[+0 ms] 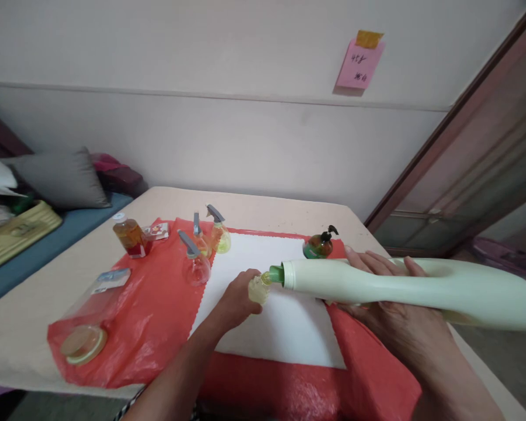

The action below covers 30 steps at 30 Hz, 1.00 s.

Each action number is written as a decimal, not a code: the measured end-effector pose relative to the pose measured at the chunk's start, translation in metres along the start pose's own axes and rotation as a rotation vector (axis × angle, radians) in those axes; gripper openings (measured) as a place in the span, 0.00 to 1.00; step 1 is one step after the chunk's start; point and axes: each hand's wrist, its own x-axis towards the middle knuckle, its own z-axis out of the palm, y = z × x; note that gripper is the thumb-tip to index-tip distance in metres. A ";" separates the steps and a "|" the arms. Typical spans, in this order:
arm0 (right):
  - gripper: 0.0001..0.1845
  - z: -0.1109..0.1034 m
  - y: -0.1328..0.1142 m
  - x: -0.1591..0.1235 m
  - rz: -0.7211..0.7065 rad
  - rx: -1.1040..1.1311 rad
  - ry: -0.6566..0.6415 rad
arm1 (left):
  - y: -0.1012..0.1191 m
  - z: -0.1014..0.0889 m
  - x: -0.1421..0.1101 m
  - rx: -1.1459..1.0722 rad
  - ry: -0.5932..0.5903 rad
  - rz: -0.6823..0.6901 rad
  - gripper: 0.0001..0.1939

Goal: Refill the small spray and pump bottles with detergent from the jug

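My left hand is closed around a small clear bottle with a yellowish tint, above a white sheet. A big pale green jug lies nearly level in my right hand, whose fingers wrap over and under it. The jug's green spout meets the small bottle's mouth. Whether liquid is flowing I cannot tell. Left of the sheet stand several spray bottles: a pinkish one, an orange-tinted one and a yellowish one.
Red plastic covers much of the table. On the left are an amber bottle, a clear packet and a round lid. A brown pump bottle stands behind the jug. A pink note is taped to the wall.
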 end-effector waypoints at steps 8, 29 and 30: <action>0.28 -0.002 -0.001 0.000 0.003 0.000 -0.019 | 0.001 0.000 -0.001 -0.014 -0.005 0.003 0.33; 0.30 -0.001 -0.001 0.000 0.008 0.037 -0.007 | -0.001 -0.001 0.001 -0.001 -0.005 -0.002 0.34; 0.29 -0.002 -0.001 0.000 0.007 0.032 -0.007 | -0.001 -0.001 0.001 -0.001 -0.006 -0.004 0.34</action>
